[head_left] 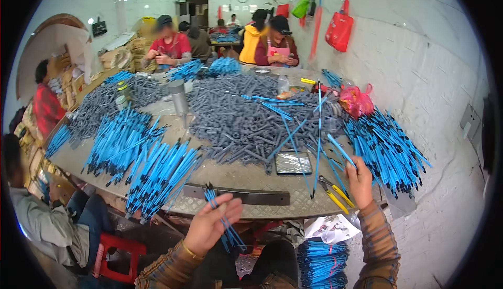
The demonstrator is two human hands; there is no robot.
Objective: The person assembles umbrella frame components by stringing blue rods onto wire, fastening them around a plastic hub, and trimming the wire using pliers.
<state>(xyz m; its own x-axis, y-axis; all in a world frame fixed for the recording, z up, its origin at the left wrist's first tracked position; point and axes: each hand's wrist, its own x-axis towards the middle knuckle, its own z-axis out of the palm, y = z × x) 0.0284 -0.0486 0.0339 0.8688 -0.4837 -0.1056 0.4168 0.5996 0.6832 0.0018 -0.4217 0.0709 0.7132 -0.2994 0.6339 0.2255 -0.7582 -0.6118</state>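
My left hand [212, 222] is at the table's near edge, holding a small bunch of thin blue rods with black tips [214, 197] between thumb and palm, its fingers partly extended. The rods' lower ends hang below the hand. At the right, my right hand [359, 180] is closed around a single blue rod [339, 147], thicker than those on the left, which points up and away. Below and left of that hand lie pliers with yellow handles [336, 197]. A dark flat bar [246, 195] lies along the near edge, just beyond my left hand.
Grey plastic pieces [236, 121] are heaped mid-table. Blue rod piles lie left [162, 179] and right [387, 147]. A dark-framed small tray [293, 164], metal cylinder [178, 97] and pink bag [357, 102] are among them. A red stool [119, 257] and seated people surround the table.
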